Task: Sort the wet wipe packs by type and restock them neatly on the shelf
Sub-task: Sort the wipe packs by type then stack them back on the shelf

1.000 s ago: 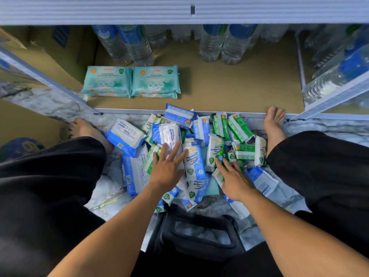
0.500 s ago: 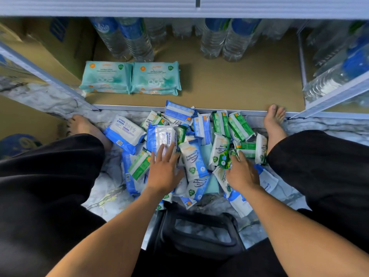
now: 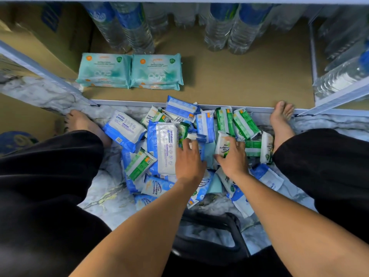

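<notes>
A loose heap of wet wipe packs (image 3: 161, 148) lies on the marble floor between my feet: blue-and-white ones, green-and-white ones and a teal one. My left hand (image 3: 189, 160) is down in the middle of the heap, fingers curled on a small blue pack (image 3: 201, 140). Right beside it, my right hand (image 3: 233, 159) grips a white-and-green pine wipes pack (image 3: 223, 145) between thumb and fingers. On the brown bottom shelf (image 3: 239, 76), two low stacks of teal packs (image 3: 129, 69) lie side by side at the left.
Water bottles (image 3: 129, 27) stand along the shelf's back and on the right-hand shelf (image 3: 343, 76). A cardboard box (image 3: 50, 37) fills the left. A black basket (image 3: 209, 242) sits under my forearms. My bare feet (image 3: 281, 120) flank the heap.
Both hands slid forward and inward over the heap. The right hand closed on the pine pack; the left went from lying flat on the big white pack to curling on a blue one.
</notes>
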Demonstrator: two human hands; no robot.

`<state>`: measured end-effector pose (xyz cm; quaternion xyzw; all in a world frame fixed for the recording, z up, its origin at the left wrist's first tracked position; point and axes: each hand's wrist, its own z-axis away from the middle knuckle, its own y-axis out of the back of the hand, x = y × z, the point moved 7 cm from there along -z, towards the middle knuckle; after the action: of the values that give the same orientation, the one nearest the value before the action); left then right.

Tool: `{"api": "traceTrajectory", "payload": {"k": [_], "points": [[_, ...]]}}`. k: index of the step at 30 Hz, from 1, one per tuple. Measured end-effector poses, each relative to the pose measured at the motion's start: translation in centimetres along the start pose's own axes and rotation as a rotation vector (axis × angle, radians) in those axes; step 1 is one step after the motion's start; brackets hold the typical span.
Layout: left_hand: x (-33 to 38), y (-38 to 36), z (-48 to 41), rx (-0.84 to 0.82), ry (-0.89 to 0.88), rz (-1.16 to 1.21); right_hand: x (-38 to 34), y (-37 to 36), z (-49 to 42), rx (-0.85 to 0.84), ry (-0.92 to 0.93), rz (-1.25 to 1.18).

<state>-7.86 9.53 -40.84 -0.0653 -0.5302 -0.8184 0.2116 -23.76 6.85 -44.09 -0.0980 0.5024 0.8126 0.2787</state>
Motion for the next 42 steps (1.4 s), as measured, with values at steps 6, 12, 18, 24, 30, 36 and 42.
{"api": "traceTrajectory", "payload": {"k": [6,12,18,24,30,36,42], "points": [[-0.3,3.3,-1.0,0.136,-0.178,0.131,-0.5,2.1,-1.1,0.115,0.004,-0.208],[-5.4,6.5,-2.4,0.251,-0.048,0.131,0.8,4.0,-1.2,0.237,0.031,0.080],[-7.6,5.0,-2.5,0.188,-0.049,-0.008,-1.6,0.5,0.3,0.066,0.210,0.182],[-2.6,3.0,-1.2,0.226,-0.328,-0.235,-1.1,-2.4,0.8,-0.070,0.006,0.017],[-1.1,-1.0,-2.6,-0.039,-0.134,-0.213,-0.5,-2.9,0.2,-0.027,-0.015,-0.051],[-0.1,-0.2,-3.0,-0.010,-0.194,-0.158,-0.1,-2.8,-0.4,-0.047,-0.033,-0.113],[-0.8,4.1,-3.0,0.257,-0.293,0.153,0.1,-3.1,-0.7,-0.084,-0.047,-0.192]]}}
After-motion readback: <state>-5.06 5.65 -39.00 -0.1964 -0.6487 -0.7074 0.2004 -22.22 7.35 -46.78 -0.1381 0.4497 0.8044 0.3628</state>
